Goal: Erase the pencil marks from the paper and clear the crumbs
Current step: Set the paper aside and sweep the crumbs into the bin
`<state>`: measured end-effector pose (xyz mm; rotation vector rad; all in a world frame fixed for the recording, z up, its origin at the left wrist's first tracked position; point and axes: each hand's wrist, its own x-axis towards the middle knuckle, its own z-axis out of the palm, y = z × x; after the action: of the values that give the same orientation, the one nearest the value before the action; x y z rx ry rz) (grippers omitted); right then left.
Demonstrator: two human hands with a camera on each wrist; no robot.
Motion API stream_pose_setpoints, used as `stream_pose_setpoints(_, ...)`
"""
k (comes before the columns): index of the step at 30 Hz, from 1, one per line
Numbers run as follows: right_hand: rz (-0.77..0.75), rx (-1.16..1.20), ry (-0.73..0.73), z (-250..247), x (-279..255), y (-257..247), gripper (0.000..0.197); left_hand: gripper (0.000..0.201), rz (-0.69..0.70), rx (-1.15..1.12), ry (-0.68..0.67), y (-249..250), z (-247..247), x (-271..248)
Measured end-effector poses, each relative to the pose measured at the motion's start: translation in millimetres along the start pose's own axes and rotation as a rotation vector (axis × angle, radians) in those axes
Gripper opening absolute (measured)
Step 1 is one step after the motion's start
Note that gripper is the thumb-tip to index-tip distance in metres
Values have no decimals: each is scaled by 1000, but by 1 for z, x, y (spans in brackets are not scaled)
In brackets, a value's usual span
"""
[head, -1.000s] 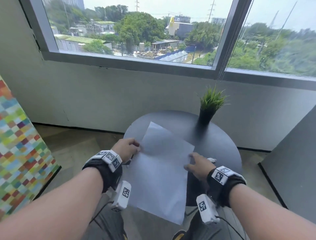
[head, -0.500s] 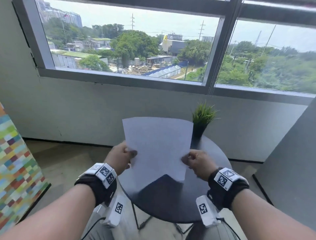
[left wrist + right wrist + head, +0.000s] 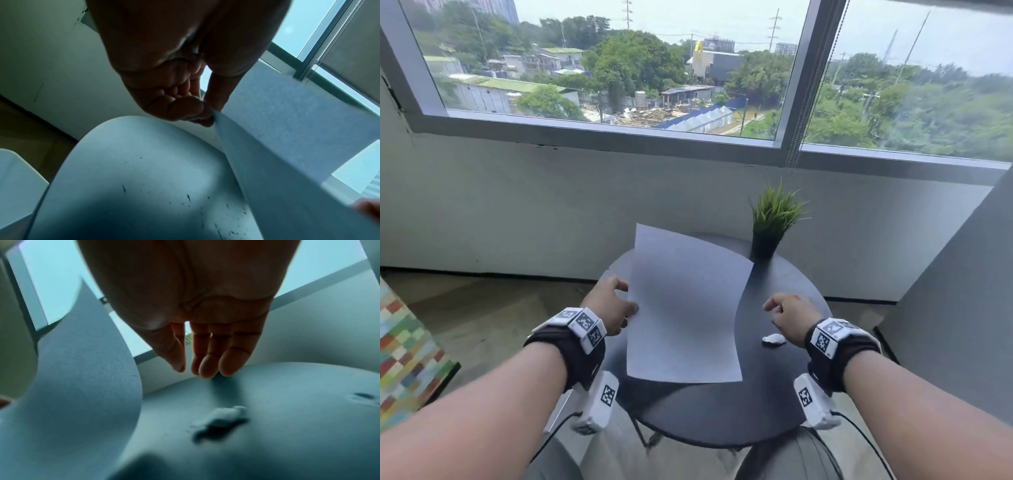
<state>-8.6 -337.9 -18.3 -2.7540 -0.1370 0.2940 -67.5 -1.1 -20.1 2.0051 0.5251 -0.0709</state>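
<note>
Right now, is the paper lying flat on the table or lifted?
Lifted and curved. The left hand pinches the paper at its left edge; the sheet bows above the round table, its right edge unsupported, the right hand off it.

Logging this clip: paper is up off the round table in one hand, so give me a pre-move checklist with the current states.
1. Left hand pinches paper by its edge: ok.
2. Right hand free, fingers relaxed: ok.
3. Paper lifted and curled, not flat on table: not ok.
4. Dark crumbs lie on tabletop: not ok.
5. Eraser on the table by right hand: ok.
6. Pencil marks gone from paper: cannot tell.
</note>
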Motion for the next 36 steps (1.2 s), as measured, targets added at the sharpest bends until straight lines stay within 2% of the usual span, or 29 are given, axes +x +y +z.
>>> stream_pose_setpoints(3, 9, -189, -151, 16, 7, 24, 30, 31, -72, -63, -1, -5, 3, 14)
stream_pose_setpoints(5, -23, -215, -167, 23, 10, 36, 11, 27, -113, -114, 7, -6, 3, 26)
stream_pose_setpoints(10, -116, -202, -150, 22, 21, 48, 27, 16, -167, -199, 0, 3, 7, 55)
stream_pose_setpoints(12, -92, -166, -133, 17, 28, 50, 29, 20, -169, -226, -1, 9, 15, 63)
stream_pose_setpoints(14, -56, -136, -124, 12, 37, 53, 29, 37, -168, -208, 35, 11, 24, 70)
stream_pose_setpoints(17, -49, -110, -110, 8, 52, 51, 28, 62, -87, -43, 13, 8, 39, 80)
stream_pose_setpoints(18, -53, -100, -104, 7, 57, 47, 27, 63, -27, 91, -8, 8, 44, 83)
stream_pose_setpoints(21, -63, -108, -73, 4, 76, 39, 25, 45, 161, 644, -69, 19, 57, 76)
stream_pose_setpoints(23, -61, -121, -54, 2, 88, 34, 23, 41, 199, 801, -114, 20, 65, 77)
stream_pose_setpoints(28, -31, -154, -18, 1, 118, 31, 22, 29, 319, 937, -183, 20, 74, 95)
stream_pose_setpoints(32, -44, -186, -22, 3, 145, 25, 23, 46, 375, 982, -275, 23, 83, 102)
stream_pose_setpoints(36, -80, -251, -46, 9, 163, 12, 25, 57, 396, 1016, -254, 22, 89, 105)
